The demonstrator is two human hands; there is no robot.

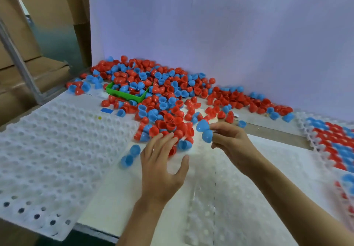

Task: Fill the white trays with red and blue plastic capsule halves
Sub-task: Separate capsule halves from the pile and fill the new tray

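We saw bright, even, slightly violet light with only faint shadows. The white dimpled plastic trays glared, washed out, and wide-angle distortion bent the soft edges.

A heap of red and blue capsule halves spreads along the far side of the tabletop against the wall, some open side up, some dome up. A white dimpled tray lies at left, its pockets bare; two blue halves rest on its right edge. At right, a filled tray holds red and blue halves in rows.
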